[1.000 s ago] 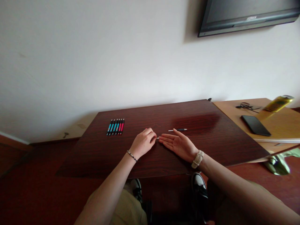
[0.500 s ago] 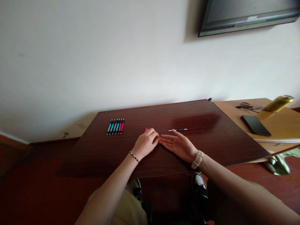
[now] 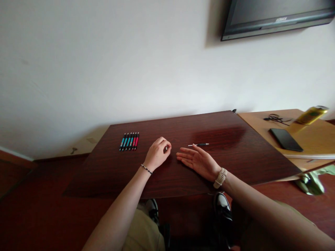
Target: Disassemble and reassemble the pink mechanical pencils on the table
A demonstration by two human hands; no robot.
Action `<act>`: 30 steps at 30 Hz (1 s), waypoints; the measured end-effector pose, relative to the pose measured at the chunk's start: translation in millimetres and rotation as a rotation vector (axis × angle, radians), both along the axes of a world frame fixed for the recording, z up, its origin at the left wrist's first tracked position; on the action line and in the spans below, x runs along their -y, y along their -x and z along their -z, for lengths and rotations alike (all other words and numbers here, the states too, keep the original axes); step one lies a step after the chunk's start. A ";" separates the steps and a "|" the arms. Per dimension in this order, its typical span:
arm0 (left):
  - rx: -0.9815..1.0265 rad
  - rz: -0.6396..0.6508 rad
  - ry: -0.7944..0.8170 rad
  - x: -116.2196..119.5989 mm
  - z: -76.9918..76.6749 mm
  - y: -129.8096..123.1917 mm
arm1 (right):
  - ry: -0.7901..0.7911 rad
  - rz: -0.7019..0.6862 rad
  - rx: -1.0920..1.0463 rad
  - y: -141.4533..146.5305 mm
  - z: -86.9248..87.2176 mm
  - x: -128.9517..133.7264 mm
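The left hand (image 3: 156, 153) has just moved apart from the right hand (image 3: 201, 162); half a second ago, their fingertips were together or very close. A small red end, which showed beyond the left hand then, is not visible now. This probably means that the meeting of the two hands is finished for this moment, and that the small piece is with the left hand.

The left hand is partly closed, with its thumb and fingers bent into a ring. A small pale piece (image 3: 166, 149) shows inside this ring and seems to be held, but its full shape is hidden. The right hand is widely open, palm up, and no object is seen in it.

The black pen (image 3: 202, 144), with a thin pale part at its left end, lies on the bench (image 3: 217, 125). The right thumb is just beside it; whether they touch, one cannot tell. The left hand is to the left of the black pen, and the row of blue and pink pens (image 3: 128, 141) lies farther left of it, side by side.
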State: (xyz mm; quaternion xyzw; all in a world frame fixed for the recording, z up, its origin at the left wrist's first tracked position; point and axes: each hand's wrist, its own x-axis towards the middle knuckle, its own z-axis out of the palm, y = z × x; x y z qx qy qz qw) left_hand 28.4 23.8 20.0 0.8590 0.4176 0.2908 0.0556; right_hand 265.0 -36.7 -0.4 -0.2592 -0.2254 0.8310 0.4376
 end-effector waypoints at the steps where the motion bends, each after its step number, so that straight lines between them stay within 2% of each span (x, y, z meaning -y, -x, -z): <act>1: -0.009 -0.006 -0.015 -2.7 1.7 0.9 | -0.005 -0.001 0.000 0.1 0.3 0.0; 6: -0.062 -0.032 -0.054 -13.0 10.9 2.3 | -0.016 -0.005 0.006 0.1 1.2 -0.4; 15: -0.129 -0.030 -0.027 -19.8 24.1 4.5 | -0.033 -0.005 0.012 -1.0 2.8 -0.1; 30: -0.138 -0.047 -0.025 -22.0 27.3 6.3 | -0.037 -0.005 0.020 -0.7 2.0 0.1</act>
